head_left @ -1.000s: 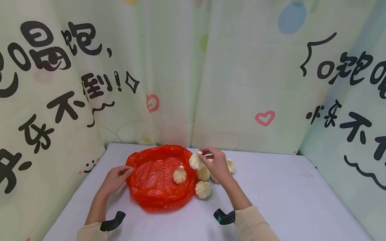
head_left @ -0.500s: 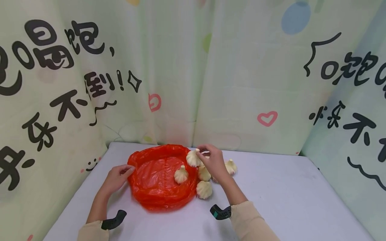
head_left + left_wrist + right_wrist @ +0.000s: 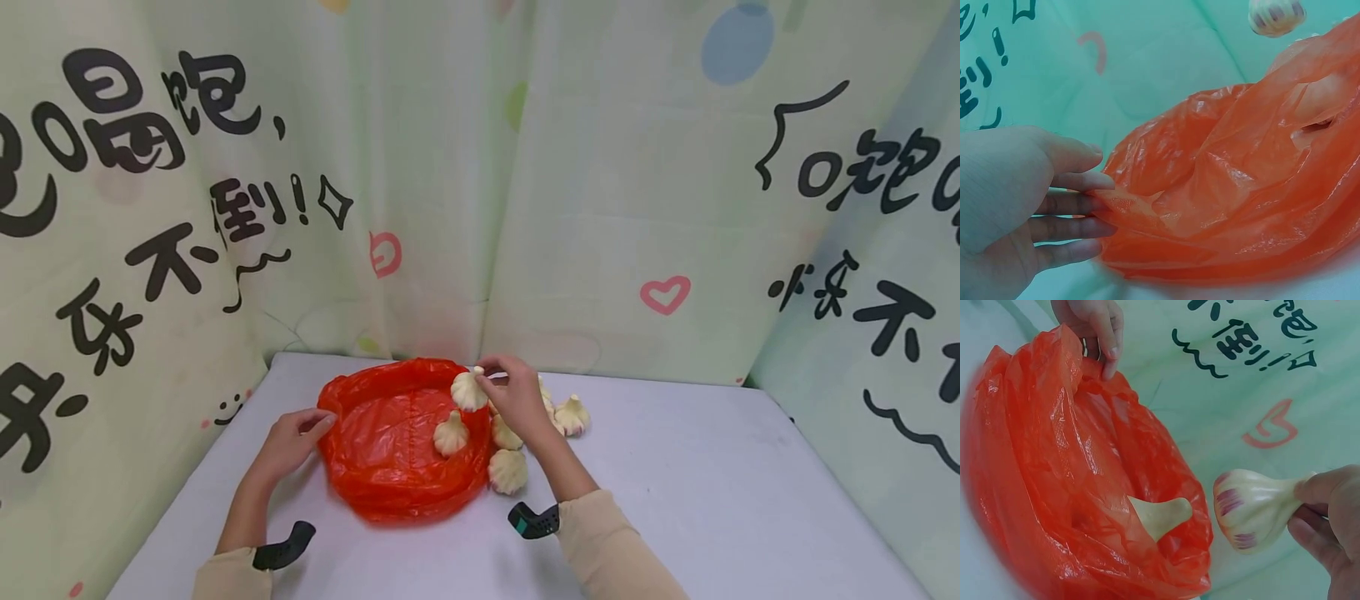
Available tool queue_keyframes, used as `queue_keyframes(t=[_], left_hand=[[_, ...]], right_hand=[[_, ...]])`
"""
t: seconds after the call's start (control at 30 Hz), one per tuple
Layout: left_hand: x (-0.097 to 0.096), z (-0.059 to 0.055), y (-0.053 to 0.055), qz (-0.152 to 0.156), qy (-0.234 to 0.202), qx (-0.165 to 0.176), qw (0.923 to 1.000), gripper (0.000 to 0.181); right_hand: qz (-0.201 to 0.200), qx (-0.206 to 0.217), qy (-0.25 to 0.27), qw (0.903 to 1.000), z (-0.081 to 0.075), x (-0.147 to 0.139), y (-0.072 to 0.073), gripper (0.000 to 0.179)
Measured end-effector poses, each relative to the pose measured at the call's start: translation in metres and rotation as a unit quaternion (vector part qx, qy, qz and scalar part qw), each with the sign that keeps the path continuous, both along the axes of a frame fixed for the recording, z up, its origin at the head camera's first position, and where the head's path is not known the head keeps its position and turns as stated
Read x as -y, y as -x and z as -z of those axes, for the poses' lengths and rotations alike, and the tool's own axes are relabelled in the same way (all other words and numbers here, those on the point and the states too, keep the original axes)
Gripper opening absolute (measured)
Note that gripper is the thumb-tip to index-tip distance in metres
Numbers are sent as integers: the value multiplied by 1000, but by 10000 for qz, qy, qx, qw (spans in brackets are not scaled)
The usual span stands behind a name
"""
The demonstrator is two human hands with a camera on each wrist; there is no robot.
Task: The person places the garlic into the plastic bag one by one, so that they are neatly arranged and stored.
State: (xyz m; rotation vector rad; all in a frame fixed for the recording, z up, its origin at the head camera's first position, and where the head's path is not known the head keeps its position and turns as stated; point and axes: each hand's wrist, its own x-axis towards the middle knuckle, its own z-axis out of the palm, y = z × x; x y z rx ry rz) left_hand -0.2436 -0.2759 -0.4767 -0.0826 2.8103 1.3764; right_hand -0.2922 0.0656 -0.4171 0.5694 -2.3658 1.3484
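Note:
A red plastic bag [image 3: 375, 433] lies spread wide on the table, mouth upward. My left hand [image 3: 291, 443] holds its left rim, and in the left wrist view a corner of the film lies at the fingertips [image 3: 1094, 181]. The garlic bulb [image 3: 468, 392] hangs by its stem from the thumb and fingers of my right hand [image 3: 513, 398], just above the bag's right back rim. Inside the bag sits another garlic bulb [image 3: 451, 435], its stem [image 3: 1172, 514] showing in the right wrist view.
Several more garlic bulbs lie right of the bag, including one near its front [image 3: 508, 472] and one farther right [image 3: 572, 415]. Some are partly hidden by my right hand. A printed curtain [image 3: 570, 208] surrounds the white table [image 3: 697, 483].
My right hand has carried the garlic bulb a little left, from beside the bag's right rim to over it. The left hand stays at the left rim; the view shifted slightly.

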Motion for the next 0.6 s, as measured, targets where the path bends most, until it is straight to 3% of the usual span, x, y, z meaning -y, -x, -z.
queue_keyframes(t=[0.6], left_hand=[[0,1,0,-17,-18,-40,10000,42]], right_hand=[[38,203,38,9998,4,20,4,16]])
